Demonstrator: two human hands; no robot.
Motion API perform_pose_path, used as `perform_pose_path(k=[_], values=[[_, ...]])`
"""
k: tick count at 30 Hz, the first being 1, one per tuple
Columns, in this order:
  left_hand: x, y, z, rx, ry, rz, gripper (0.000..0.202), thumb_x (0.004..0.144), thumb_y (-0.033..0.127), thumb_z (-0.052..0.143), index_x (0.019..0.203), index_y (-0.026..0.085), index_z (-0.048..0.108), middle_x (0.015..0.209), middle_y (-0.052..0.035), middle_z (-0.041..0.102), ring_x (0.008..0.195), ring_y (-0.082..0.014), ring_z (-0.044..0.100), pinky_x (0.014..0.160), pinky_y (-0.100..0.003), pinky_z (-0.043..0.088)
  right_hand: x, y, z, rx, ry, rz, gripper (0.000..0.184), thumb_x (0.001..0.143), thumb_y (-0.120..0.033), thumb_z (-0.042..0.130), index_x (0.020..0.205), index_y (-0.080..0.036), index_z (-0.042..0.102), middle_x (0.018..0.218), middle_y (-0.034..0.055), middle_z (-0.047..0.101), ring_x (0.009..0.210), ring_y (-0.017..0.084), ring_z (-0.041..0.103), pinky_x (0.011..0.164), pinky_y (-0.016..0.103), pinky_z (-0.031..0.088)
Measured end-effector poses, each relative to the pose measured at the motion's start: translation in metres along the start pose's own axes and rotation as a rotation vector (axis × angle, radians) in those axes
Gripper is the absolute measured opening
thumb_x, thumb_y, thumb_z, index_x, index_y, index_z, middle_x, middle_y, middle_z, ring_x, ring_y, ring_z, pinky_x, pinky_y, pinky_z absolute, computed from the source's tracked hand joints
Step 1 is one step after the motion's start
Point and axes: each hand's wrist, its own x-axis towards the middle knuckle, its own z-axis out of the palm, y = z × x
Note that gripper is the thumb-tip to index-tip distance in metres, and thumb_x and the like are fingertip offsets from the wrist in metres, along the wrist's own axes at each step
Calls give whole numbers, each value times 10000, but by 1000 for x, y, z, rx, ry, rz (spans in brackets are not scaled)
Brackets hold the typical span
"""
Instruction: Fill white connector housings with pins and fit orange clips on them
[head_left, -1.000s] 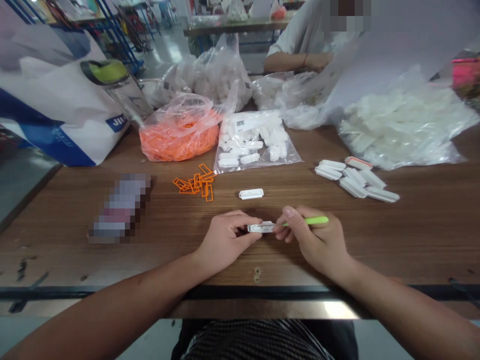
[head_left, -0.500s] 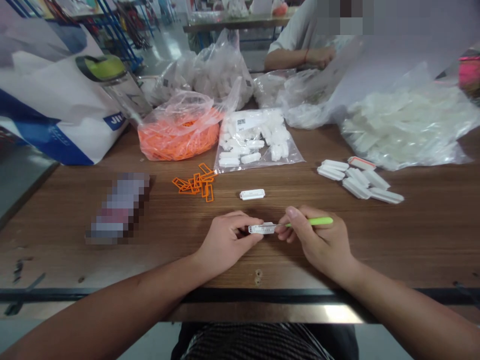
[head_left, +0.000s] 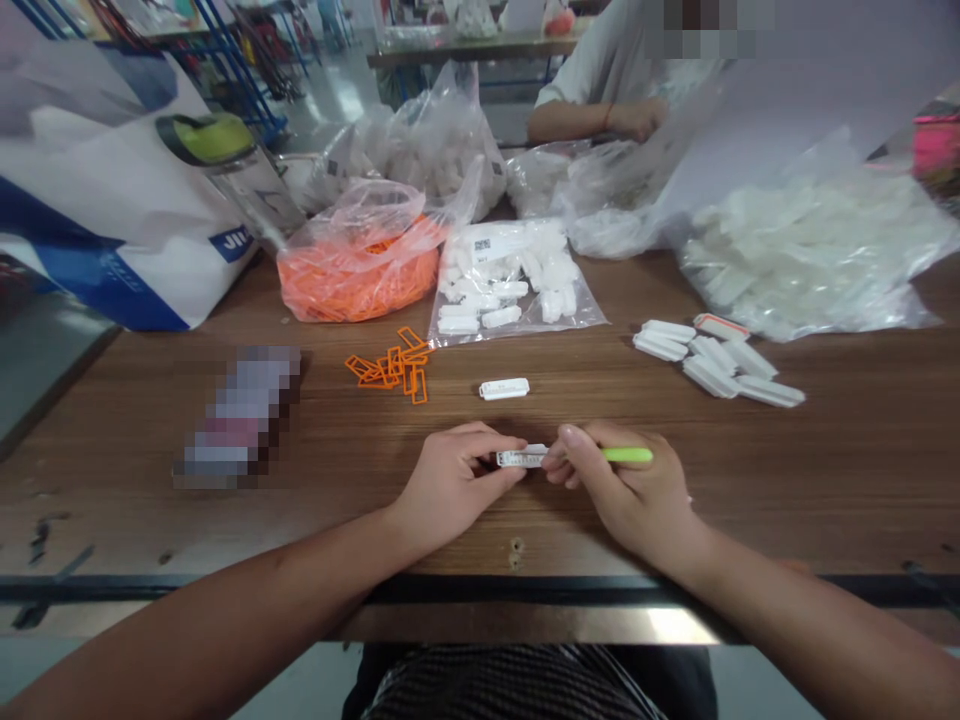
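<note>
Between thumb and fingers, my left hand (head_left: 457,480) pinches the left end of a small white plastic piece (head_left: 517,459) with dark marks along its face. My right hand (head_left: 626,490) is closed around a thin tool with a bright green handle (head_left: 628,455). The tool's front part and tip are mostly hidden by my fingers, which touch or nearly touch the piece's right end. Just beyond my hands lies a second white plastic piece (head_left: 505,388). Several orange rectangular frames (head_left: 390,366) are heaped to its left.
A bag of orange frames (head_left: 360,270), a bag of white pieces (head_left: 517,275) and a large clear bag (head_left: 817,250) line the back. Loose white pieces (head_left: 716,365) lie right. A blurred-out flat object (head_left: 240,415) and a bottle (head_left: 255,180) are left. A person's arm (head_left: 577,118) is opposite.
My right hand has shifted slightly left along the tool and piece, so less of the tool's thin front shows. My left hand keeps its hold in the same place.
</note>
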Motion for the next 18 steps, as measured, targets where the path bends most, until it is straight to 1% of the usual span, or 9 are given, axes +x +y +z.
perform_pose_path(k=[6, 10, 18], values=[[-2, -2, 0, -24, -6, -34, 178, 767, 158, 711, 940, 180, 744, 834, -42, 722, 716, -139, 650, 639, -247, 504, 3, -2, -4, 142, 112, 92, 313, 928, -341, 530, 701, -187, 681, 610, 12, 690, 486, 106, 636, 451, 206, 521], [-1, -3, 1, -19, 7, -37, 174, 761, 159, 712, 931, 183, 745, 824, -41, 723, 696, -136, 647, 616, -240, 500, 3, -1, -4, 157, 84, 73, 299, 930, -328, 532, 717, -189, 688, 635, 12, 701, 495, 104, 644, 466, 207, 529], [-1, -3, 2, -21, 7, -27, 172, 764, 161, 712, 932, 164, 746, 793, -43, 713, 674, -132, 634, 603, -240, 486, 2, 4, -1, 93, 34, 60, 290, 933, -309, 524, 725, -186, 685, 645, 7, 707, 504, 103, 644, 502, 217, 526]])
